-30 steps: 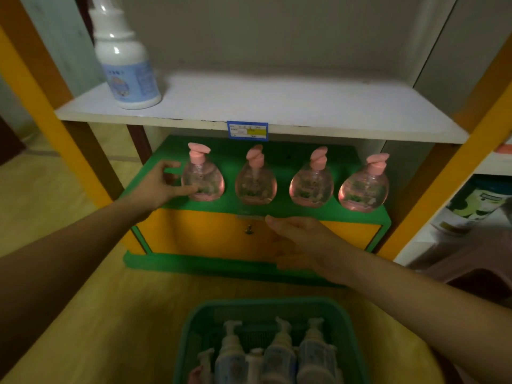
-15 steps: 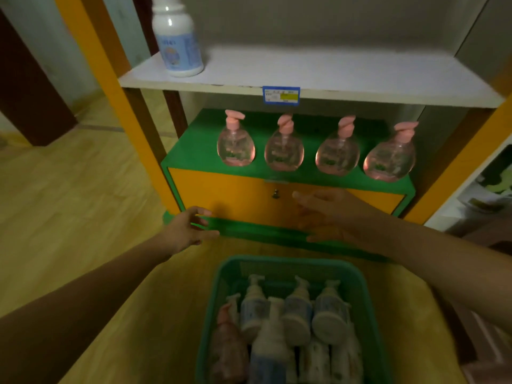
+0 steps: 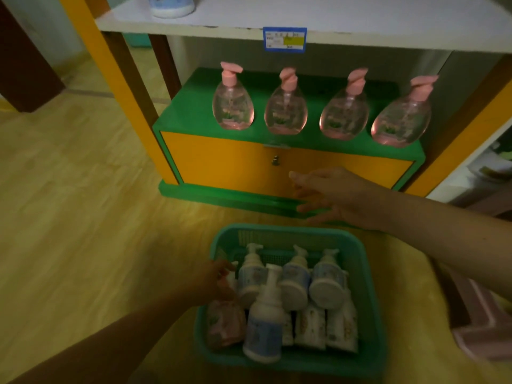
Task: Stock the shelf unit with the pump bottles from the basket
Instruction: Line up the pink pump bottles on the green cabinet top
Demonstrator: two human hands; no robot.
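A pale wooden floor [image 3: 69, 217] fills the view from 7 to 10 o'clock, and at 6 o'clock a green basket [image 3: 371, 300] of white pump bottles [image 3: 264, 322] sits on it, where the left hand [image 3: 213, 281] reaches in at the near-left corner, its fingers too blurred to tell whether they grip anything. At 12 o'clock the shelf unit [image 3: 332, 29] has a white board over a green and orange cabinet [image 3: 221, 164] carrying four pink bottles [image 3: 232, 106] in a row. The right hand [image 3: 335, 198], at 2 o'clock, hovers before the cabinet with fingers spread, holding nothing.

Left hand [image 3: 214, 281] fingertips: hidden among basket bottles; grip cannot be told.
White bottle [image 3: 170, 5], far above that hand: cut off by top edge.
Price label [image 3: 284, 39]: print blurred.
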